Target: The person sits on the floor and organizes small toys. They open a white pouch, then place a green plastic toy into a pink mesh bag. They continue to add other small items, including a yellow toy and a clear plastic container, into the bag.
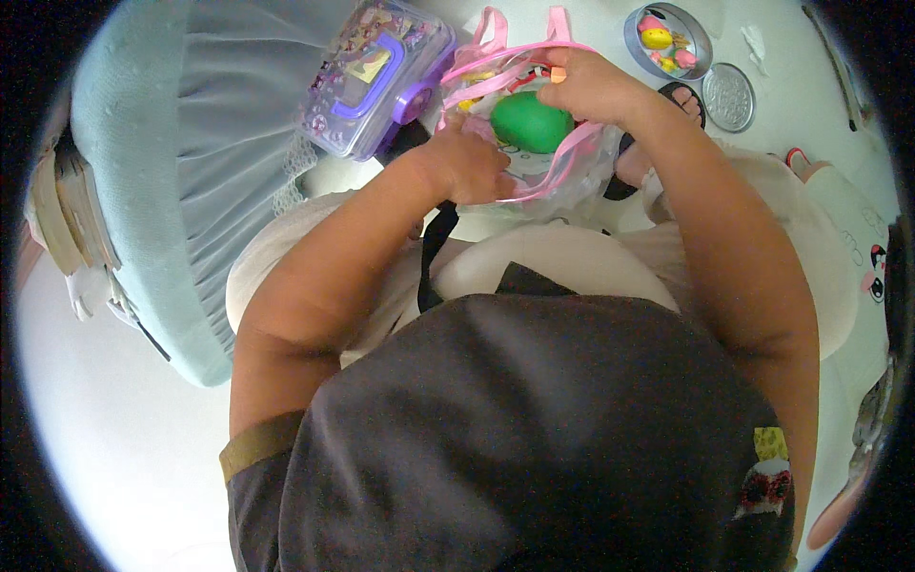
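Note:
A clear plastic bag with pink trim (556, 173) and pink handles sits in front of me, its mouth spread open. Inside lies a smooth green egg-shaped thing (532, 122), among small pieces in yellow, red and white. My left hand (469, 164) has its fingers curled over the bag's near left side, closed on it. From the right, my right hand (599, 88) reaches over the bag's rim, thumb beside the green thing. A small orange piece (558, 73) shows between its bent fingers; part of the grip is hidden.
Left of the bag stands a clear box with purple handle (367, 81). At far right are a round tin (629, 43) holding small yellow and pink toys, and its silver lid (728, 97). A cushioned seat with pale cover (133, 191) fills the left. My sandalled foot (686, 100) is beside the bag.

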`<state>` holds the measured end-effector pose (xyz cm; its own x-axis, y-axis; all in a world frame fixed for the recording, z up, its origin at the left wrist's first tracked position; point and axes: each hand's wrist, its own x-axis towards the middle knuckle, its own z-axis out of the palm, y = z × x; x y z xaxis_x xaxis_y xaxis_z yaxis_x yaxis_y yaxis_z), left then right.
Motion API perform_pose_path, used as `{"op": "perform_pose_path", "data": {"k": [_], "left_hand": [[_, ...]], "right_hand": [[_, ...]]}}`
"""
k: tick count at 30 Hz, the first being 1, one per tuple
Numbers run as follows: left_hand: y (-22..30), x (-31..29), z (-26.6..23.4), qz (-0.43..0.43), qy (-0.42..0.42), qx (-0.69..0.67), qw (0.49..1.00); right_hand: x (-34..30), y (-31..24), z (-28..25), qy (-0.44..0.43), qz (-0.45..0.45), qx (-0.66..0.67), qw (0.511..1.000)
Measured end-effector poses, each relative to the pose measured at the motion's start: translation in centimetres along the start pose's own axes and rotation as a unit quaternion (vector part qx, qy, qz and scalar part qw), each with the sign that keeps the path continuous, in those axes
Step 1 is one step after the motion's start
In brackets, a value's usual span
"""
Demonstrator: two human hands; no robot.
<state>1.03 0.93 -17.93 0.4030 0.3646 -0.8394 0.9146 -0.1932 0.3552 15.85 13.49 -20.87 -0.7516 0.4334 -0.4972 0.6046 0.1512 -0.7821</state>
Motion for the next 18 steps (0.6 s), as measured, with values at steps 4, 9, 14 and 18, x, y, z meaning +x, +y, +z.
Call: {"op": "perform_pose_path", "data": {"k": [4, 9, 14, 18], "left_hand": [[0.1, -0.8, -1.8, 0.001, 0.020, -0.006, 1.000], [0.5, -3.4, -3.7, 0.028, 0.062, -0.004, 0.998], [1.5, -3.8, -4.2, -0.042, 0.048, 0.106, 0.992], [3.3, -7.6, -4.5, -0.026, 0.193, 0.113, 0.974]], "right_hand": [[-0.4, -2.3, -1.4, -0.131, 0.093, 0.113, 0.981], [-2.0, -4.3, -3.4, -0.244, 0.050, 0.388, 0.887], [-2.1, -3.1, -6.5, -0.145, -0.069, 0.554, 0.817], [-1.4, 1.4, -7.4, 0.135, 0.087, 0.604, 0.781]]}}
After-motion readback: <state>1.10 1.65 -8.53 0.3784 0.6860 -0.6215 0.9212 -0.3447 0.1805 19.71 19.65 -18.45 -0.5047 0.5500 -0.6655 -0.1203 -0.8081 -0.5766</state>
